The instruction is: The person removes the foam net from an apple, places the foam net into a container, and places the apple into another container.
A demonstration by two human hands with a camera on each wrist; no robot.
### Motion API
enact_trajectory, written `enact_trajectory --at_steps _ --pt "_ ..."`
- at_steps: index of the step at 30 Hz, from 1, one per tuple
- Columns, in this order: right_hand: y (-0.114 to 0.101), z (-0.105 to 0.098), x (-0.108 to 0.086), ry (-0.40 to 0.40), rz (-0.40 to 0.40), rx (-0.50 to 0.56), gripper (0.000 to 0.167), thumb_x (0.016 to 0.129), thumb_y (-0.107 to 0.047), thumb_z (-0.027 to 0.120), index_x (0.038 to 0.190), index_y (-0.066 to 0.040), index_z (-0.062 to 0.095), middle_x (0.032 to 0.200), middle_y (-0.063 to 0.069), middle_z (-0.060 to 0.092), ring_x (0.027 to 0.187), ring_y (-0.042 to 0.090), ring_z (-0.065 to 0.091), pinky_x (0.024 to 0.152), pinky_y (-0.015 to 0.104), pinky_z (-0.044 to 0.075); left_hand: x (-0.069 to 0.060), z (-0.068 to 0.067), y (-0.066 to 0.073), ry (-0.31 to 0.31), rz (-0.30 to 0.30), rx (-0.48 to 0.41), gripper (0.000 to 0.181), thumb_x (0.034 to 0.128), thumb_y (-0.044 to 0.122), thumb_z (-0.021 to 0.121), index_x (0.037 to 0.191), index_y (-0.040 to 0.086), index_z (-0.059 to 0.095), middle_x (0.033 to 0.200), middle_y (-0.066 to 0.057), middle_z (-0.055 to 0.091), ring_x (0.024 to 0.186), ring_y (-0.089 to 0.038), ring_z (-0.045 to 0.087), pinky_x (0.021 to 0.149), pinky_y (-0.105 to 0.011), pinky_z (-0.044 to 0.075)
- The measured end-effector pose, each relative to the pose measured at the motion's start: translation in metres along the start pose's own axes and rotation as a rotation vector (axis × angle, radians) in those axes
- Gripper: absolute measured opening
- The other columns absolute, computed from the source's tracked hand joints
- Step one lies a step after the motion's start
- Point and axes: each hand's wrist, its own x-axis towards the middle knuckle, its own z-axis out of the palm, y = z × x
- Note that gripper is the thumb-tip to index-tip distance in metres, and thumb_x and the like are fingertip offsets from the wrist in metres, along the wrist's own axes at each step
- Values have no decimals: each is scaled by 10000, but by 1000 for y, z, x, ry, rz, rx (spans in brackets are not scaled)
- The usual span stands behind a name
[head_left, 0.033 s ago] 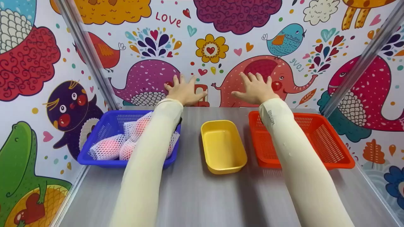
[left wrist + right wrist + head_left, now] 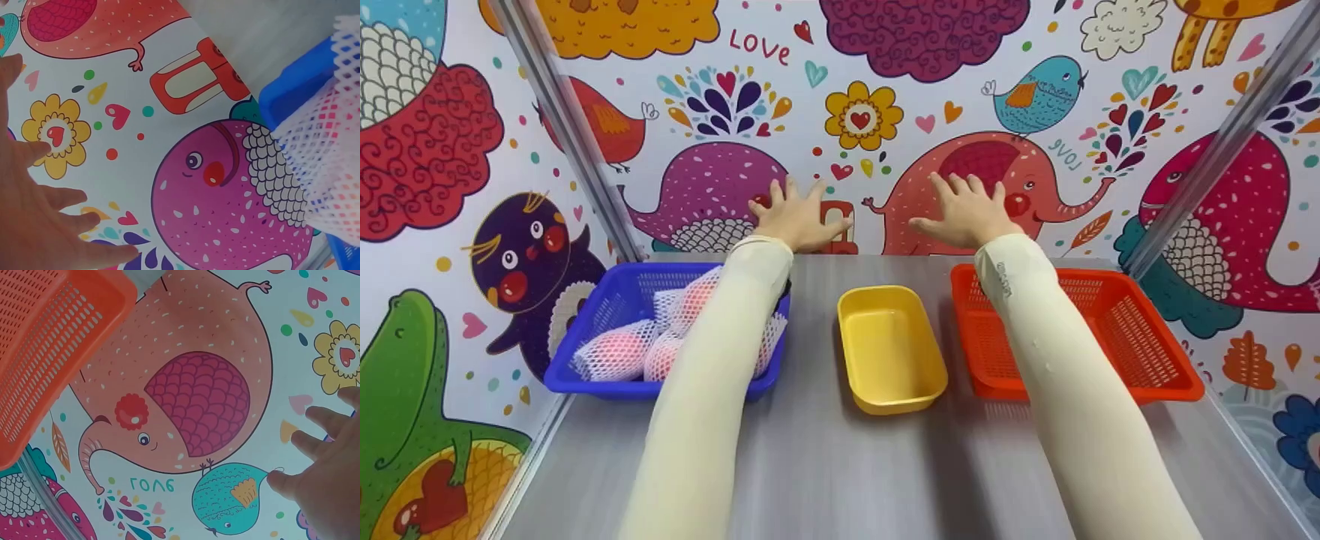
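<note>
Left hand: spread wide, fingers fanned and thumb out toward the other hand; raised in front of the back wall beyond the table. In the left wrist view it is cut by the left edge.
Right hand: also spread wide, thumb turned inward; in the right wrist view only part enters, at the right edge.
Fingertips and wall: whether they touch, I cannot tell.
Left sleeve: pale cream, crossing the blue basket's right part; a small dark thing beside its cuff is too hidden to name.
Right sleeve: the same cream, with small printing near the cuff that is hard to read; it hides a strip of the red-orange basket.
Blue basket: on the table at the left, under the left forearm; only a corner shows in the left wrist view.
Netted bundles: pinkish, in white mesh, inside the blue basket; partly behind the sleeve, so their full count cannot be told.
Yellow tray: on the table between the baskets, in full view.
Red-orange basket: right of the tray, under the right forearm; cut off in the right wrist view.
Table: grey, running out of the lower frame.
Back wall: printed with elephants, birds and flowers; topmost figures are cropped.
</note>
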Motion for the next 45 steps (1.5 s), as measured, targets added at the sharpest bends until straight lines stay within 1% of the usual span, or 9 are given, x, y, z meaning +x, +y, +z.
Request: enact_trajectory --at_steps 6,10,14,22,27,31,34,38,45 --pt "1 0 0 5 -33 21 960 927 -654 511 1621 -172 56 1635 211 141 1475 462 79 1103 705 -57 -6 -1 -15 -11 14 -9 910 903 728 444 1621 277 112 1640 -234 14 1479 -475 -27 1065 -770 31" --pt "10 -2 -9 39 -73 38 992 903 -688 522 1622 -199 44 1644 183 131 1483 442 76 1116 683 -63 -18 -4 -25 0 40 -28 915 901 726 458 1620 262 133 1648 -211 14 1484 -458 -42 1071 -758 8" --pt "21 0 -23 69 -118 47 998 900 -669 552 1623 -197 53 1646 171 134 1483 430 98 1129 672 -34 -34 -5 -33 14 68 -41 928 887 737 472 1619 272 140 1656 -180 25 1490 -439 -39 1086 -732 2" --pt "33 3 -46 119 -200 31 992 909 -678 536 1614 -123 112 1620 208 187 1461 432 153 1127 686 17 -60 -13 -36 68 140 -23 939 866 775 466 1614 291 169 1655 -170 65 1496 -424 11 1089 -726 -4" --pt "35 6 -67 164 -277 -10 976 911 -677 535 1610 -121 141 1611 197 217 1454 429 177 1136 670 43 -78 -11 -37 67 164 -19 948 851 796 456 1613 318 156 1664 -131 46 1504 -390 -22 1097 -704 -29" --pt "35 5 -83 191 -323 -46 942 924 -616 575 1607 -120 156 1611 189 222 1453 426 181 1143 658 58 -89 -12 -38 59 189 -19 934 866 771 474 1614 310 157 1664 -133 41 1506 -382 -26 1101 -704 -23" --pt "33 4 -90 189 -336 -53 941 923 -601 590 1610 -135 147 1614 184 216 1453 424 180 1142 663 62 -96 -14 -42 68 193 -17 921 875 746 497 1613 301 173 1662 -140 59 1505 -387 0 1107 -705 -5" --pt "30 3 -99 177 -348 -51 947 921 -634 563 1613 -144 140 1614 178 217 1449 416 189 1132 677 87 -106 -14 -48 77 180 -9 919 875 728 523 1610 287 191 1659 -118 113 1505 -379 43 1121 -689 41" --pt "36 11 -125 141 -318 77 930 900 -586 642 1610 -192 188 1584 159 281 1417 402 256 1107 688 172 -127 -3 -59 78 196 -3 848 940 613 552 1601 186 235 1623 -157 224 1485 -386 147 1122 -685 135"
